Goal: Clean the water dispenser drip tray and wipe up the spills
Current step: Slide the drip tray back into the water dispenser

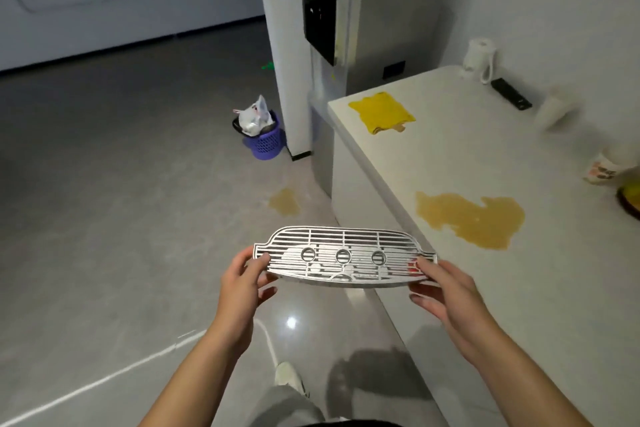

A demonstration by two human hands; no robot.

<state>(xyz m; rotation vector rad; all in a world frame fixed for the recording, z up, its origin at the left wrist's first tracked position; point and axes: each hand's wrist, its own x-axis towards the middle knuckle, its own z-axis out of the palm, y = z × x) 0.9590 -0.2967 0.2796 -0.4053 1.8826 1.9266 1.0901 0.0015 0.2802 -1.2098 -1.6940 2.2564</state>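
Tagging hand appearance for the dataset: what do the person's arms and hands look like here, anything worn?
Both are bare: the left hand and right hand have no gloves, and no rings or watch are visible. The forearms show no sleeves as far as the frame's bottom edge. The fingers are uncovered, nails short and plain.

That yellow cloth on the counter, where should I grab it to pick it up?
Pinch the yellow cloth at its near rumpled edge, by the tan tag sticking out. It lies flat on the counter, so come down from above. Both the left hand and right hand hold the drip tray grille, so free one first.
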